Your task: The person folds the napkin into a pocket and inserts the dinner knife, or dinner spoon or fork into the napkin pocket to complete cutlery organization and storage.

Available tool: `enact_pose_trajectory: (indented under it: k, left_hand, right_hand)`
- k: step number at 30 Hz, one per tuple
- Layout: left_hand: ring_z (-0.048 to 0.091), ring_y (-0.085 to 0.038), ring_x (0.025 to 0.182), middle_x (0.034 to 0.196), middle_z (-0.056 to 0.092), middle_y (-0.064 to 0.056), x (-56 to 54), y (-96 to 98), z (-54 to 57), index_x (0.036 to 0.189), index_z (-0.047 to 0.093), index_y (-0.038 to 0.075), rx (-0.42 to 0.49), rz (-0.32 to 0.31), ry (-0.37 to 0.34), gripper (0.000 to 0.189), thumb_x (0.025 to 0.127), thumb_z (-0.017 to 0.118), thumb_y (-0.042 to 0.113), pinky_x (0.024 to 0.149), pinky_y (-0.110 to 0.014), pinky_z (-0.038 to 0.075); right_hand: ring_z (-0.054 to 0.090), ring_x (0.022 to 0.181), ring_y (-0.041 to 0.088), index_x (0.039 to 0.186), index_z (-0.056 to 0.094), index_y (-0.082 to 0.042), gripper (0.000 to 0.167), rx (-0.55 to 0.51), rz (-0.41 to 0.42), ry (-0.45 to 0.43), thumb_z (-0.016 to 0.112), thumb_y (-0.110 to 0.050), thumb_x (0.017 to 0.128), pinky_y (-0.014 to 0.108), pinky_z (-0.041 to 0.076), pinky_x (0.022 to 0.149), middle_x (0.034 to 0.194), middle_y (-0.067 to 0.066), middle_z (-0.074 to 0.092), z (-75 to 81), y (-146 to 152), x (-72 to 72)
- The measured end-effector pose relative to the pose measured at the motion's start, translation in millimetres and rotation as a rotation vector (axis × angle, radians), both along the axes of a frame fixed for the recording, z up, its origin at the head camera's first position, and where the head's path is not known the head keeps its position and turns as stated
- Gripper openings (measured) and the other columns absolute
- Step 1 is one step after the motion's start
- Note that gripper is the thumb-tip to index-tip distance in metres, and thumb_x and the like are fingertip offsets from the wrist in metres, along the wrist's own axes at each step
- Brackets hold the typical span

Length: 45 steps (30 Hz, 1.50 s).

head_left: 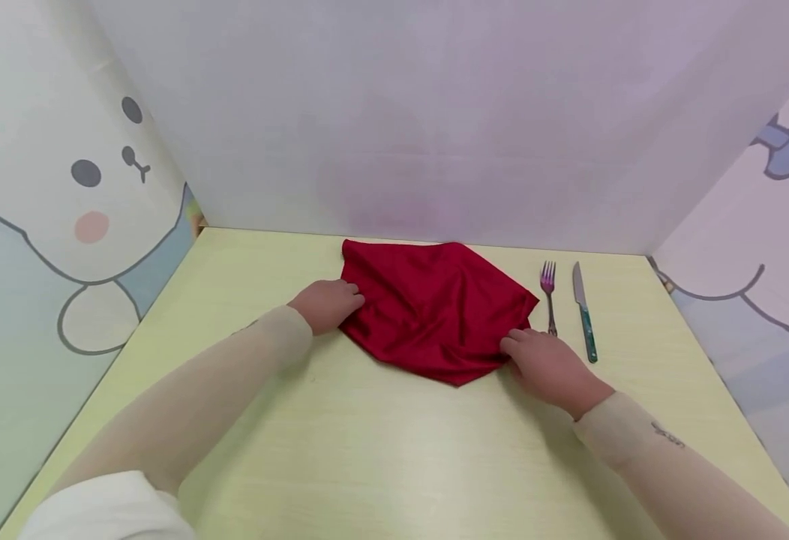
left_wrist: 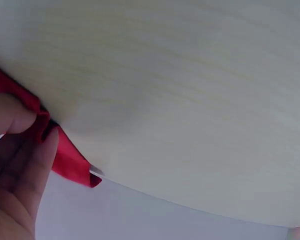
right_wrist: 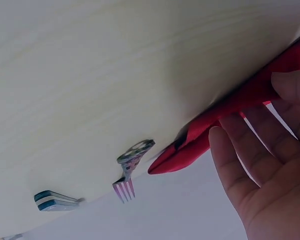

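A crumpled, shiny red cloth napkin [head_left: 438,311] lies spread with soft folds near the back middle of the table. My left hand [head_left: 328,304] is at its left edge; in the left wrist view, thumb and finger pinch a small fold of the napkin [left_wrist: 72,160]. At the right front edge, my right hand [head_left: 548,367] touches the cloth with its thumb and fingertips. Those fingers [right_wrist: 257,135] look spread and nearly straight in the right wrist view. A fork [head_left: 548,281] lies just beyond the right hand, its handle end partly hidden behind that hand.
Right of the fork, a table knife [head_left: 585,319] with a green-blue handle lies roughly parallel to it. The pale wood-grain table [head_left: 394,457] meets a plain light curtain [head_left: 421,135] at the back. Cartoon-printed sheets [head_left: 37,247] hang along both sides.
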<state>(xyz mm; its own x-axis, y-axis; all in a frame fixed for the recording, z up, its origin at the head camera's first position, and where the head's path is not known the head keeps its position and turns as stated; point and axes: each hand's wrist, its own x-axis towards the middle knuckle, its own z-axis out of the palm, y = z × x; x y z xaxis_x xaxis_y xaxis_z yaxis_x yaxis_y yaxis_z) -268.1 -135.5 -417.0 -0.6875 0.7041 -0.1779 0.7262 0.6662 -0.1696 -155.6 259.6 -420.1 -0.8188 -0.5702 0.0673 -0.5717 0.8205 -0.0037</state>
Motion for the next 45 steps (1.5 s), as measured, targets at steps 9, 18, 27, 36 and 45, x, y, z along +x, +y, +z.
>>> enact_pose_trajectory:
  k: [9,18,27,36,45]
  left_hand:
    - [0.056,-0.017,0.082,0.085,0.056,0.002,3.9,-11.7,21.9,0.096,0.064,0.015,0.104,0.107,-0.082,0.019,0.088,0.079,0.007,0.079,-0.032,0.052]
    - [0.059,-0.019,0.086,0.088,0.062,0.006,35.9,-38.9,62.3,0.091,0.066,0.018,0.343,0.230,-0.226,0.021,0.091,0.065,-0.002,0.082,-0.035,0.052]
    - [0.057,-0.016,0.086,0.089,0.061,0.009,70.8,-65.3,55.2,0.096,0.067,0.023,0.421,0.263,-0.348,0.024,0.092,0.063,-0.001,0.078,-0.034,0.050]
    - [0.057,-0.012,0.085,0.090,0.059,0.013,83.6,-61.5,30.0,0.101,0.067,0.025,0.349,0.248,-0.419,0.019,0.093,0.072,0.009,0.077,-0.030,0.051]
    - [0.059,-0.014,0.088,0.096,0.062,0.009,70.3,-68.7,38.0,0.109,0.070,0.020,0.350,0.318,-0.383,0.015,0.094,0.073,0.018,0.081,-0.035,0.054]
  right_hand:
    - [0.056,0.073,0.016,0.094,0.064,-0.012,0.009,-0.155,-0.132,-0.077,0.070,-0.006,0.096,0.038,0.051,0.070,0.082,-0.004,0.059,33.5,13,-14.2]
    - [0.062,0.084,0.027,0.109,0.065,-0.003,0.009,-0.325,-0.256,-0.027,0.064,-0.005,0.100,0.050,0.053,0.078,0.102,0.010,0.068,89.7,22,-27.5]
    - [0.064,0.091,0.031,0.107,0.066,-0.002,0.008,-0.338,-0.257,-0.010,0.062,-0.003,0.099,0.051,0.054,0.082,0.101,0.013,0.068,58.8,14,-40.5]
    - [0.056,0.079,0.022,0.098,0.067,-0.009,0.005,-0.222,-0.217,-0.078,0.066,-0.004,0.097,0.040,0.052,0.072,0.087,0.002,0.062,24.6,5,-43.5]
    - [0.060,0.083,0.022,0.102,0.068,-0.007,0.006,-0.218,-0.202,-0.038,0.067,-0.005,0.097,0.042,0.054,0.077,0.094,0.005,0.065,24.9,10,-30.2]
